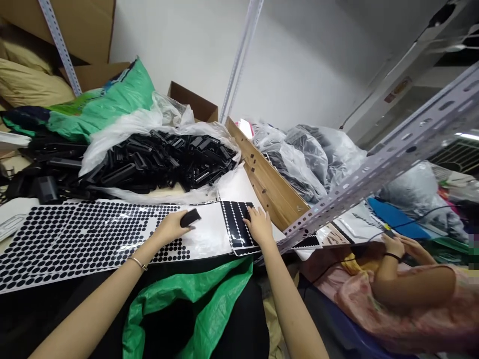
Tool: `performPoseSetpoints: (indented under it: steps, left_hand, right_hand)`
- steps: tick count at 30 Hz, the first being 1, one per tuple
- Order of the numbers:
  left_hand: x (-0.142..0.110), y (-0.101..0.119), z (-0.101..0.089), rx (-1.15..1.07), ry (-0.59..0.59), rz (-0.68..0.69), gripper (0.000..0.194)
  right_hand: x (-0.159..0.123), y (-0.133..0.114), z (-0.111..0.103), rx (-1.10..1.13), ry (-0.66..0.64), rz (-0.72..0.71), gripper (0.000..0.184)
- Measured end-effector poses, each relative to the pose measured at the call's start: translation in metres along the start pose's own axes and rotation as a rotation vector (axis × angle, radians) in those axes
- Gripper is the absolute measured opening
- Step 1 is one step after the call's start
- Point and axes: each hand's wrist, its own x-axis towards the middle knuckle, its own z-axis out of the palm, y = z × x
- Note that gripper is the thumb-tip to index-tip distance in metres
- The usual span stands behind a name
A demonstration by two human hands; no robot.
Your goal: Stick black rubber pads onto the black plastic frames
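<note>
My left hand (172, 228) is closed round one end of a small black plastic part (190, 218), held just above a white backing sheet. My right hand (259, 227) is over a sheet of long black stickers (234, 224), its thumb and forefinger at a dark sticker edge and its other fingers a little apart. Left of these lies a sheet of round black stickers (101, 229), with a bare white stretch (209, 232) at its right end. Behind the sheets, many black plastic parts (149, 159) lie heaped in an opened clear plastic bag (112, 129).
An open green sack (224, 294) hangs at the table's front edge before me. A wooden board (265, 174) and a slanting perforated metal post (374, 164) stand to the right. Beyond them a co-worker's hands (396, 247) work near wrapped bags (318, 154). A green bag (112, 99) lies back left.
</note>
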Motion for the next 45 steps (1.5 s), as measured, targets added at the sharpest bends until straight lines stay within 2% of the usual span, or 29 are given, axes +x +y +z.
performPoseSetpoints:
  steps: [3, 5, 8, 11, 15, 18, 20, 24, 27, 29, 33, 35, 39, 45]
  left_hand:
    - [-0.007, 0.003, -0.015, -0.441, 0.294, -0.158, 0.042]
    - [-0.012, 0.005, -0.024, -0.663, 0.414, -0.213, 0.05]
    - [-0.018, 0.006, -0.033, -0.715, 0.482, -0.205, 0.051]
    - [-0.022, 0.007, -0.03, -0.845, 0.495, -0.175, 0.051]
    - [-0.022, 0.01, -0.018, -0.993, 0.354, -0.111, 0.05]
    - [-0.023, 0.013, -0.014, -0.972, 0.35, -0.046, 0.047]
    - [-0.025, 0.015, -0.015, -0.928, 0.342, -0.032, 0.045]
    - [-0.032, 0.017, -0.019, -0.905, 0.195, -0.063, 0.043]
    - [-0.035, 0.018, -0.02, -0.919, 0.187, -0.077, 0.042]
    - [-0.037, 0.018, -0.021, -0.912, 0.181, -0.097, 0.042]
    - [-0.04, 0.02, -0.021, -0.863, 0.086, -0.141, 0.04]
    - [-0.04, 0.021, -0.02, -0.857, 0.043, -0.155, 0.038]
    - [-0.039, 0.023, -0.012, -0.874, 0.016, -0.165, 0.036]
    - [-0.038, 0.025, -0.007, -0.89, 0.042, -0.187, 0.038]
  right_hand:
    - [-0.001, -0.042, 0.004, 0.052, -0.009, -0.116, 0.044]
    - [-0.004, -0.079, 0.018, 0.126, -0.095, -0.248, 0.035]
    - [-0.014, -0.125, 0.047, 0.236, -0.266, -0.435, 0.02]
    - [-0.022, -0.146, 0.068, 0.278, -0.335, -0.496, 0.008]
    - [-0.021, -0.144, 0.077, 0.325, -0.343, -0.469, 0.018]
    - [-0.018, -0.142, 0.078, 0.379, -0.362, -0.409, 0.026]
    - [-0.016, -0.142, 0.079, 0.398, -0.378, -0.376, 0.021]
    - [-0.012, -0.142, 0.081, 0.486, -0.393, -0.317, 0.017]
    - [-0.007, -0.138, 0.076, 0.629, -0.426, -0.289, 0.01]
    - [-0.003, -0.133, 0.066, 0.812, -0.363, -0.246, 0.004]
    - [-0.007, -0.127, 0.036, 1.221, -0.116, -0.158, 0.012]
    - [-0.015, -0.13, 0.025, 1.352, -0.109, -0.165, 0.013]
    - [-0.029, -0.142, 0.022, 1.381, -0.163, -0.17, 0.014]
    - [-0.026, -0.143, 0.031, 1.383, -0.153, -0.166, 0.014]
